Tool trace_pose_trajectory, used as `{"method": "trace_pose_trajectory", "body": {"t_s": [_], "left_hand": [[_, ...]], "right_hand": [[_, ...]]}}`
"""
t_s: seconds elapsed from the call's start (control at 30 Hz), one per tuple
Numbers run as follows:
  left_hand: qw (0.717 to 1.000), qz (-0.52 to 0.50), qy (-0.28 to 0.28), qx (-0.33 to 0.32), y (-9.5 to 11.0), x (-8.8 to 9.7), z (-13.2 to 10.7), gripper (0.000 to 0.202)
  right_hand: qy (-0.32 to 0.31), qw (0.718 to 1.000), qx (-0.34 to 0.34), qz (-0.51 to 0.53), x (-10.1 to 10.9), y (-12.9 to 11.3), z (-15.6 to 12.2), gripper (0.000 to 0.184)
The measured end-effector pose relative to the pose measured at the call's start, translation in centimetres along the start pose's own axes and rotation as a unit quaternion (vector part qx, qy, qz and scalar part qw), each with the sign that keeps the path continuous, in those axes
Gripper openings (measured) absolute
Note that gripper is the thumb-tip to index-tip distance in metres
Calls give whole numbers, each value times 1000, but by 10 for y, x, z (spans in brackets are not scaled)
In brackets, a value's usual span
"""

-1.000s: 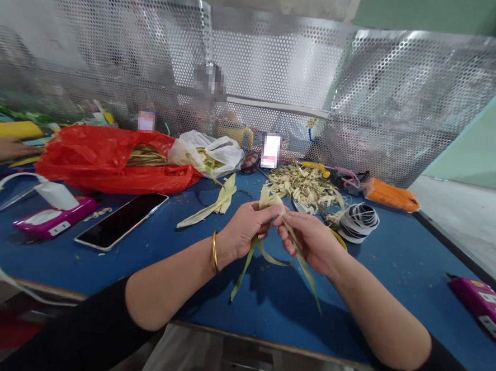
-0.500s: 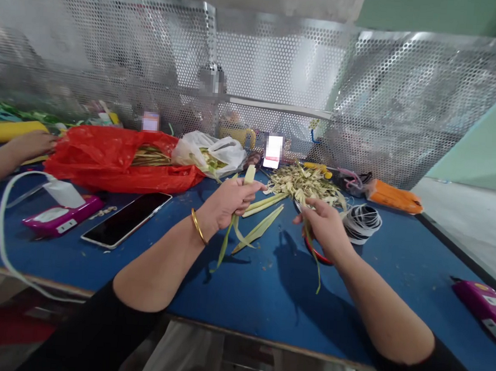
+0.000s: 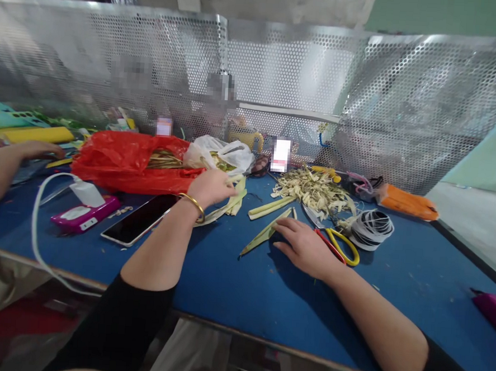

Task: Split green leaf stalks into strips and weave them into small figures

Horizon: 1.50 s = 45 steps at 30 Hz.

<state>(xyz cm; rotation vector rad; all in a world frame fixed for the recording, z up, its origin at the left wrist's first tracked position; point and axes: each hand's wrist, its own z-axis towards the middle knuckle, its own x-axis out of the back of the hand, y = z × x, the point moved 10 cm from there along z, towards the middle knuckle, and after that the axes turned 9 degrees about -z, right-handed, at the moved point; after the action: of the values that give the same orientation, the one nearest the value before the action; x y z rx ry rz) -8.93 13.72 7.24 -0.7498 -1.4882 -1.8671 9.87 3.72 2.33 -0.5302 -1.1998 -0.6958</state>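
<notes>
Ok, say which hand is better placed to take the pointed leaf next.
Likely the right hand: it is at the pointed leaf; the left hand is farther off, at other leaves.

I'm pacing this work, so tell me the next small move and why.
Probably the right hand should pinch the pointed pale-green strip and lift it: its spread fingers are right at that strip's far end, the strip lies on the blue table, and the left hand is busy at the pale leaves near the white bag.
</notes>
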Motion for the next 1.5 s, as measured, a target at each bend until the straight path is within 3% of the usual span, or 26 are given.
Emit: {"method": "trace_pose_trajectory", "body": {"t_s": [0.07, 0.17, 0.3, 0.43, 0.47, 0.5, 0.57, 0.63, 0.7, 0.8, 0.87, 0.97, 1.13, 1.3, 1.4, 1.5], "left_hand": [[996, 81, -24, 37, -14, -18, 3, 22], [994, 80, -18, 73, -29, -30, 5, 28], [998, 27, 4, 54, -24, -21, 5, 27], [997, -81, 10, 0, 4, -6, -5, 17], [991, -132, -1, -4, 12, -7, -9, 16], [961, -271, -50, 23, 15, -18, -14, 14], [879, -454, -122, 73, 27, -41, -26, 16], [840, -525, -115, 73, 39, -50, -32, 17], [829, -547, -98, 73, 45, -60, -37, 15], [812, -566, -99, 104, 47, -81, -44, 15], [790, -589, -117, 123, 49, -93, -49, 17], [768, -613, -134, 129, 51, -101, -51, 19], [771, -610, -142, 119, 52, -102, -51, 21], [793, -569, -195, 100, 61, -109, -58, 29], [808, -559, -165, 85, 62, -104, -57, 27], [804, -576, -120, 87, 57, -98, -52, 27]], "right_hand": [[14, 999, -23, -21, 4, 6, 0, 33], [25, 998, -50, -41, 9, 12, -1, 30], [19, 998, -49, -39, 11, 10, -1, 27], [80, 994, -78, 14, 26, 15, -2, 24], [95, 990, -97, 46, 29, 19, -3, 24], [108, 983, -121, 87, 32, 25, -4, 23], [116, 957, -168, 206, 30, 34, -7, 23], [95, 911, -194, 351, 21, 35, -7, 25], [67, 855, -199, 474, 10, 27, -5, 28], [56, 788, -221, 571, -2, 19, -5, 30], [69, 759, -247, 599, -7, 19, -7, 32], [95, 738, -265, 613, -8, 22, -10, 30], [127, 744, -291, 588, -5, 35, -15, 26], [145, 758, -285, 568, 0, 39, -15, 27], [132, 743, -285, 591, 1, 36, -15, 25], [93, 725, -287, 619, -3, 31, -14, 26]]}}
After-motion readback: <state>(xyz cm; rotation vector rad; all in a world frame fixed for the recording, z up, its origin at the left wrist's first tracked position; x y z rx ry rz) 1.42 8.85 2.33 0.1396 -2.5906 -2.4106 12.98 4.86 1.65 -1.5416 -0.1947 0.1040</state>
